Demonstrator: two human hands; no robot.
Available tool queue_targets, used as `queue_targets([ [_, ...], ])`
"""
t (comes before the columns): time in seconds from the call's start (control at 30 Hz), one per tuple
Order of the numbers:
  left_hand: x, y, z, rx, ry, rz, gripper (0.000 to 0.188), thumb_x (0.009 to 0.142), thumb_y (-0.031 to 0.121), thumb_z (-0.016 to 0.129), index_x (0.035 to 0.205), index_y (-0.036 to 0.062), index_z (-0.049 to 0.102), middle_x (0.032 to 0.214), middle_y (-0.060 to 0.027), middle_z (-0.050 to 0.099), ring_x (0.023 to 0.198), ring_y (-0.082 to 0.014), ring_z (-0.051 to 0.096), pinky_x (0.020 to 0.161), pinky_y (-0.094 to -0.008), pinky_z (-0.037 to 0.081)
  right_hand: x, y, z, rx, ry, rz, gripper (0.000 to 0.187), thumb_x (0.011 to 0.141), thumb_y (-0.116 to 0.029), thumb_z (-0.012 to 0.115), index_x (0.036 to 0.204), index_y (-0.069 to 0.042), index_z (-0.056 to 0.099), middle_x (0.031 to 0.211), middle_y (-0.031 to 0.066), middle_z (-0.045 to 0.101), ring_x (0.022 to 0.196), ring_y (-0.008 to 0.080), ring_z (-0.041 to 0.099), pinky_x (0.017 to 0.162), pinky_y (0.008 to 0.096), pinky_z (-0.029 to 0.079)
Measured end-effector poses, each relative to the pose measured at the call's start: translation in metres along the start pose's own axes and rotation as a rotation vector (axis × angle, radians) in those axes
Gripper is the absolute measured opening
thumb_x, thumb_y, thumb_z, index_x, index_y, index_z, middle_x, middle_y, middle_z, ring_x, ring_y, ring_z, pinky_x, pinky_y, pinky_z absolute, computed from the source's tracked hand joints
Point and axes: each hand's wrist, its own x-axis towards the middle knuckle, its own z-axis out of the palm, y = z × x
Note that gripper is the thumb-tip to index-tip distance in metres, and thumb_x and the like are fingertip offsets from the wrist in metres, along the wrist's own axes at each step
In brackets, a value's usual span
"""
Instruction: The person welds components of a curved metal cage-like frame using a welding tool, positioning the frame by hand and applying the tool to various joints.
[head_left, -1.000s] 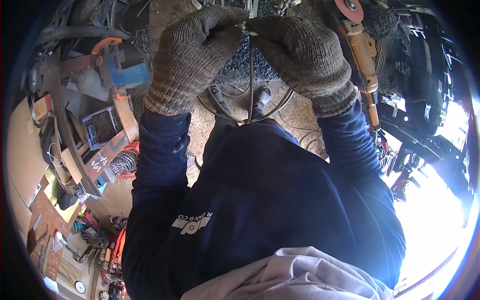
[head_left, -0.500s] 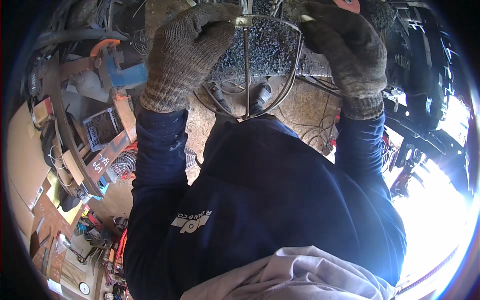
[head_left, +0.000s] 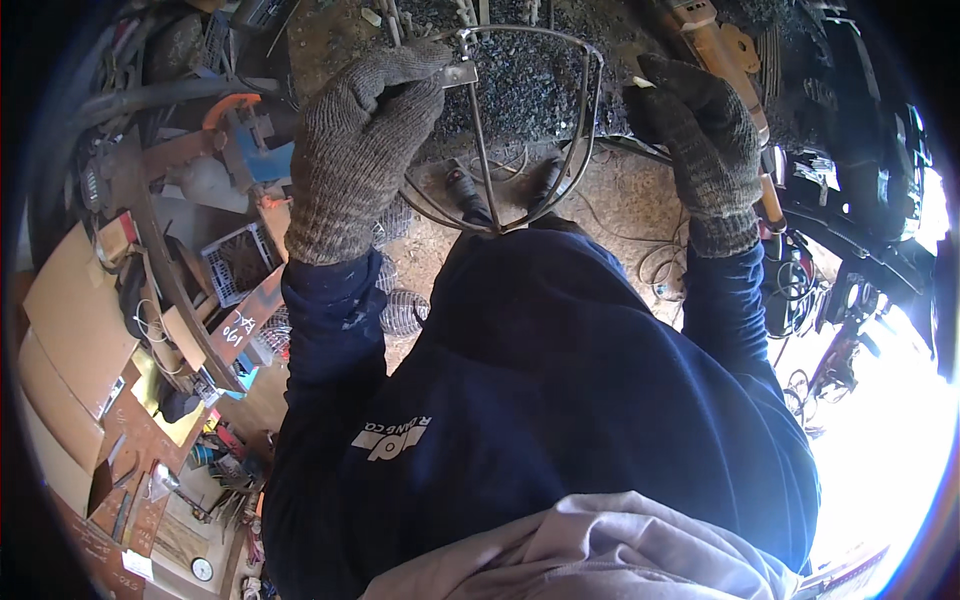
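Counting two gloved hands (head_left: 365, 150) (head_left: 705, 150) — eleven and two o'clock.
Adding one wire frame (head_left: 483, 150), two shoes (head_left: 468, 195) at twelve — one crate (head_left: 218, 272) at nine.

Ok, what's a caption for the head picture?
Gloved left hand pinches metal plate at rod frame; right hand holds pale stub.

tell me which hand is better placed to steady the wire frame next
Left, most likely: the left hand pinches the small metal tab at the wire frame, whereas the right hand is apart from the frame, holding a small pale piece.
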Motion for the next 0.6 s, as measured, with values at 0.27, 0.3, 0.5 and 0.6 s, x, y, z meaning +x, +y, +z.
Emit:
queue_targets([
  [0.27,0.003,-0.007,0.002,0.054,0.033,0.073,0.027,0.091,0.008,0.072,0.117,0.0033,0.07,0.107,-0.0066,0.072,0.092,-0.0115,0.067,0.081,-0.0247,0.055,-0.003,-0.005,0.012,0.169,0.027,0.052,0.027,0.095,-0.014,0.07,0.12,-0.004,0.069,0.11,0.0064,0.072,0.09,0.0108,0.069,0.078,0.0259,0.057],
  [0.3,0.004,-0.007,0.002,0.031,0.035,0.058,0.026,0.091,0.009,0.073,0.116,0.0036,0.07,0.106,-0.0066,0.072,0.091,-0.0115,0.067,0.081,-0.0248,0.055,-0.003,-0.005,0.013,0.226,0.002,0.057,0.028,0.095,-0.014,0.07,0.121,-0.004,0.069,0.11,0.0069,0.072,0.09,0.0108,0.069,0.078,0.0257,0.057],
  [0.5,0.005,-0.013,-0.001,0.047,0.035,0.088,0.023,0.089,0.009,0.074,0.112,0.0043,0.07,0.099,-0.0064,0.072,0.089,-0.0127,0.068,0.078,-0.0266,0.055,0.0,-0.014,0.019,0.009,-0.101,0.005,0.029,0.097,-0.011,0.068,0.124,-0.002,0.065,0.111,0.0101,0.072,0.092,0.0139,0.069,0.081,0.0265,0.058],
  [0.6,0.005,-0.014,0.0,0.116,0.055,0.149,0.022,0.089,0.009,0.074,0.11,0.0045,0.07,0.097,-0.0065,0.071,0.088,-0.0138,0.068,0.077,-0.0277,0.054,0.003,-0.015,0.029,0.198,-0.122,-0.049,0.027,0.096,-0.01,0.068,0.122,-0.001,0.066,0.112,0.0096,0.072,0.095,0.0149,0.069,0.082,0.0268,0.058],
])
